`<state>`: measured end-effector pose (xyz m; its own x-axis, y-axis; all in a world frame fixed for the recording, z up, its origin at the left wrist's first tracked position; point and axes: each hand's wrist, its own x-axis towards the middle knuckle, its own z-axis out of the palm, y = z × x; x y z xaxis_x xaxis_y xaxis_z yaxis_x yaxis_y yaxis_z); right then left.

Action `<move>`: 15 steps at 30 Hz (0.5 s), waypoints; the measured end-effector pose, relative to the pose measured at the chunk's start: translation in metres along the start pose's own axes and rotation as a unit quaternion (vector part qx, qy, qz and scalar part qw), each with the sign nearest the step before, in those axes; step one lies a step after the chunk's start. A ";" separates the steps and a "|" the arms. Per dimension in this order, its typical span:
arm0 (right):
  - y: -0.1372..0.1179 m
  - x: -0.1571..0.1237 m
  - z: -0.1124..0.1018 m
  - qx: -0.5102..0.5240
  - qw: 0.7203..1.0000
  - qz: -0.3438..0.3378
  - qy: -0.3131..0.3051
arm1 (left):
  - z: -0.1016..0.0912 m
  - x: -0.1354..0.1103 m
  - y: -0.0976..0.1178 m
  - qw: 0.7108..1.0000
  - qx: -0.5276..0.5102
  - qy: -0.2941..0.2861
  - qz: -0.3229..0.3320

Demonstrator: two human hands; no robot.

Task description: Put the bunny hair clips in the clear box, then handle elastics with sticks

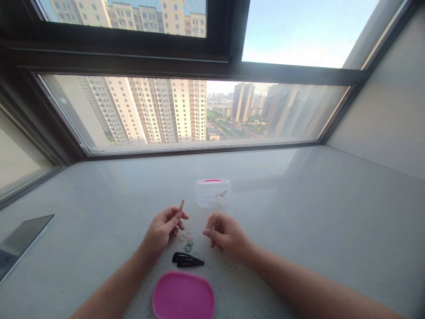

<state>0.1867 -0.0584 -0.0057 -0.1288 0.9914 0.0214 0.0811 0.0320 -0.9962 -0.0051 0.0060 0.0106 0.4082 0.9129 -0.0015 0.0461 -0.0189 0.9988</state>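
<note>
My left hand [166, 225] pinches a slim, pale hair clip [181, 205] between thumb and fingers, its end pointing up. A similar pale hair clip [214, 220] is gripped in my right hand [224, 232], partly covered by the fingers. Both hands are just above the pale surface, a short way apart. Several small hair ties, light ones and dark ones [189, 246], lie between and below them. Nearer to me are black snap hair clips [188, 260], side by side and overlapping.
A clear plastic box [213, 195] stands beyond my hands, with a dark looped band visible in it. The pink lid [183, 296] lies at the near edge of view. A flat, shiny device [25, 241] rests at far left. A framed window [199, 153] borders the back.
</note>
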 end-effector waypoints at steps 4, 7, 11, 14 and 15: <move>0.002 0.001 0.000 0.004 1.000 0.013 -0.012 | 0.000 0.001 -0.004 1.000 -0.022 0.002 -0.012; 0.001 0.001 -0.001 0.030 0.999 0.005 -0.029 | 0.001 0.003 -0.008 0.999 -0.029 -0.011 -0.011; -0.003 0.002 -0.002 0.053 0.997 -0.002 -0.047 | 0.001 0.004 -0.008 1.000 -0.021 -0.023 0.004; -0.004 0.002 -0.002 0.060 0.996 0.004 -0.063 | 0.000 0.004 -0.007 0.999 -0.012 -0.030 0.014; -0.004 0.002 -0.002 0.060 0.996 0.008 -0.066 | 0.000 0.003 -0.006 0.999 -0.010 -0.033 0.016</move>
<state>0.1884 -0.0559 -0.0018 -0.2570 0.9664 0.0017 -0.0339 -0.0072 -0.9994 -0.0040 0.0093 0.0042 0.4688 0.8829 0.0279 0.0146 -0.0393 0.9991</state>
